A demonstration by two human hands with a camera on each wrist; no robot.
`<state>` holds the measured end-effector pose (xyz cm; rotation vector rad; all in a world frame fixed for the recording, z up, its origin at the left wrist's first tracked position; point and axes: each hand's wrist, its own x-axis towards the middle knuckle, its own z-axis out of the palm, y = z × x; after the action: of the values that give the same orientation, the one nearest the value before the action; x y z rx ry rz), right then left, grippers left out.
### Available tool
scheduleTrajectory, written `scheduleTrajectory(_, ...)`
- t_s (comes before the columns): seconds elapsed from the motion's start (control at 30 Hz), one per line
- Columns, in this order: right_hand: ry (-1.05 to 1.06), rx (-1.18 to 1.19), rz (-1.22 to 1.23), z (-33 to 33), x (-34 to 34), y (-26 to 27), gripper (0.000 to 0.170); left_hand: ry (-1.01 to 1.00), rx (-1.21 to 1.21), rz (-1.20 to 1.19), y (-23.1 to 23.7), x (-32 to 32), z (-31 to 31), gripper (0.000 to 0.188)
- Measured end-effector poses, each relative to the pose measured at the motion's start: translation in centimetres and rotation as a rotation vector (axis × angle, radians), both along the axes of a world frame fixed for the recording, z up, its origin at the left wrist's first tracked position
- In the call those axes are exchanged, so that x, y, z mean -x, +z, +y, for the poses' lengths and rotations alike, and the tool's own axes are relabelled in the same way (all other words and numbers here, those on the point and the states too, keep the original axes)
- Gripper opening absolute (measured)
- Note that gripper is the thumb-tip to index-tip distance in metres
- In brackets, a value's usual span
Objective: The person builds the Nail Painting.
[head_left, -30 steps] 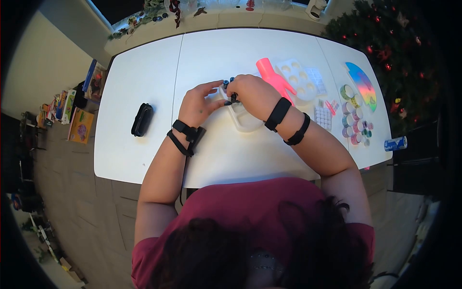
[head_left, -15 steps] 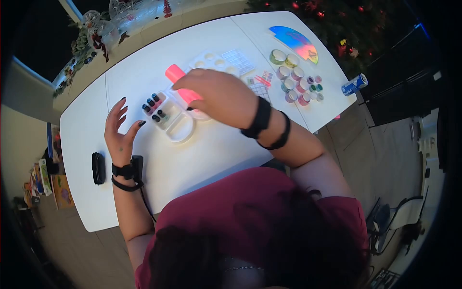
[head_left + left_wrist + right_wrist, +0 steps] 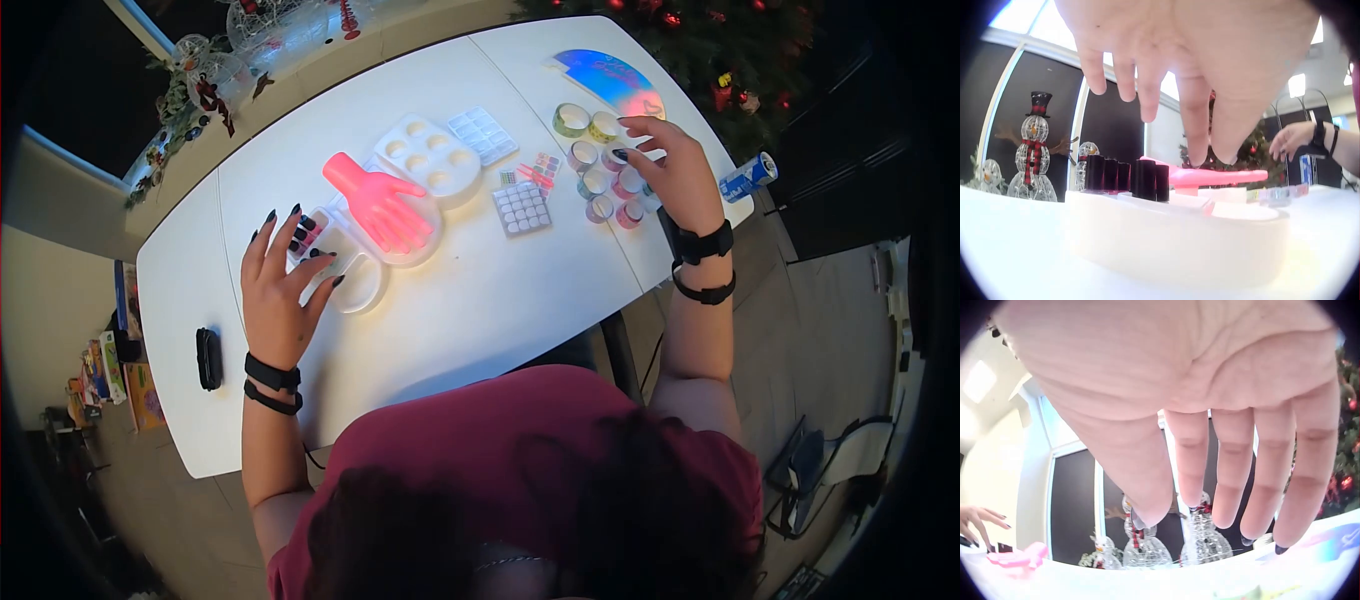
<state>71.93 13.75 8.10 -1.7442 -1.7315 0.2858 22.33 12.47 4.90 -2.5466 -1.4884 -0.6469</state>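
My left hand hovers with spread fingers over the left end of a white tray. Small dark-capped bottles, like nail polish, stand in that tray, partly hidden by the fingers in the head view. Nothing shows in its grasp. My right hand is at the right of the table, fingers loosely bent and apart, over a group of round pastel-sided containers. In the right wrist view its fingers hang down and hold nothing. A bright pink model hand lies on the tray, between my hands.
Behind the model hand lie a white palette with round wells and a clear compartment box. A grid of white discs sits nearer. A rainbow fan-shaped sheet, a blue can and a black case are near the edges.
Both hands were together at the bottles. My right hand has swept right, past the model hand, to the round containers. My left hand drew away leftward, then came back over the tray. The head view has turned.
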Motion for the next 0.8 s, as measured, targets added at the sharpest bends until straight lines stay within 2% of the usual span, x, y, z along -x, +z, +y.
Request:
scheduleTrajectory(0.07, 0.094, 0.067, 0.159, -0.3, 2.2, 0.4, 0.04, 0.009, -0.007, 0.072, -0.4, -0.2, 0.1, 0.023)
scheduleTrajectory(0.1, 0.1, 0.068, 0.164, -0.5, 3.4, 0.7, 0.04, 0.005, -0.014, 0.14, -0.6, -0.2, 0.3, 0.02)
scheduleTrajectory(0.17, 0.214, 0.228, 0.052, -0.5, 5.0, 1.2, 0.041, 0.018, 0.016, 0.156, -0.8, 0.2, 0.7, 0.016)
scheduleTrajectory(0.2, 0.322, 0.257, 0.007, 0.4, 5.0, 0.1, 0.046, 0.012, 0.019, 0.163, -0.8, 0.4, 0.9, 0.016)
scheduleTrajectory(0.23, 0.331, 0.26, 0.009, 0.7, 5.2, -1.1, 0.046, 0.005, 0.022, 0.169, -0.7, 0.5, 0.9, 0.015)
scheduleTrajectory(0.3, 0.429, 0.134, -0.243, 1.3, 6.1, -2.9, 0.049, 0.006, 0.047, 0.16, -0.6, 0.5, 1.0, 0.016)
scheduleTrajectory(0.33, 0.462, 0.212, -0.256, 1.7, 6.8, -2.8, 0.054, -0.001, 0.067, 0.148, -0.6, 0.6, 1.0, 0.018)
scheduleTrajectory(0.47, 0.526, 0.117, -0.384, 2.8, 8.4, -4.2, 0.052, 0.012, 0.1, 0.133, -0.4, 0.7, 0.5, 0.018)
scheduleTrajectory(0.53, 0.537, 0.134, -0.429, 3.0, 8.7, -5.0, 0.059, 0.036, 0.085, 0.141, -0.5, 0.8, 0.3, 0.018)
scheduleTrajectory(0.63, 0.544, 0.235, -0.384, 3.2, 9.3, -5.0, 0.064, 0.063, 0.041, 0.148, -0.8, 1.0, 0.4, 0.019)
scheduleTrajectory(0.8, 0.522, 0.204, -0.351, 3.4, 9.2, -6.0, 0.065, 0.095, 0.043, 0.162, -1.3, 2.0, 1.1, 0.025)
